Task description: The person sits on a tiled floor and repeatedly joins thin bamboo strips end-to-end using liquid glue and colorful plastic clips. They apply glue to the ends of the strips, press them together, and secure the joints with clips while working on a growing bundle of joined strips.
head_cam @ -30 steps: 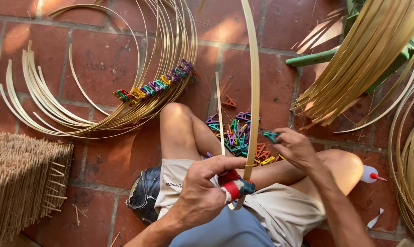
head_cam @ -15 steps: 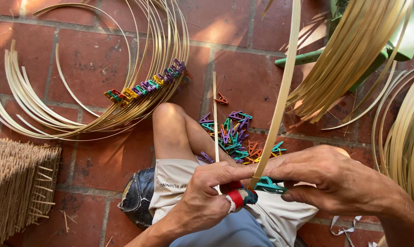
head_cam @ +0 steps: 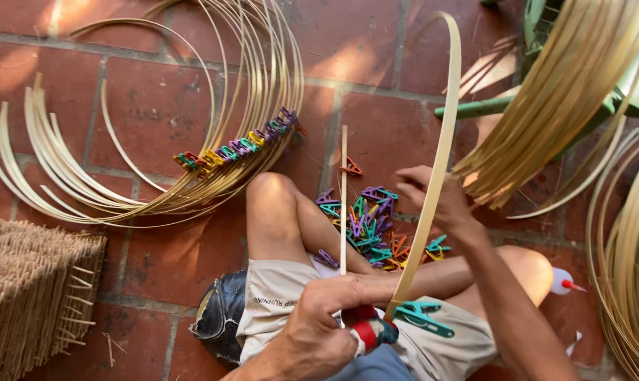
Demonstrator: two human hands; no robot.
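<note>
A long bamboo strip (head_cam: 436,169) is held by both hands above the lap of a person seated on a brick floor (head_cam: 376,56). The left hand (head_cam: 326,321) is closed around the lower end of the strip, where a teal clip (head_cam: 422,315) is fastened just beside the fingers; a tool with a red-and-white taped handle (head_cam: 369,334) is also gripped in that fist. A thinner straight strip (head_cam: 343,197) rises upright from the same hand. The right hand (head_cam: 436,201) is wrapped loosely around the middle of the curved strip, which arches up and over to the left at its top. A pile of coloured clips (head_cam: 369,226) lies on the floor between the knees. To the left, a bundle of bent strips (head_cam: 192,190) is pinned by a row of clips. A woven basket (head_cam: 30,296) stands at the left edge.
</note>
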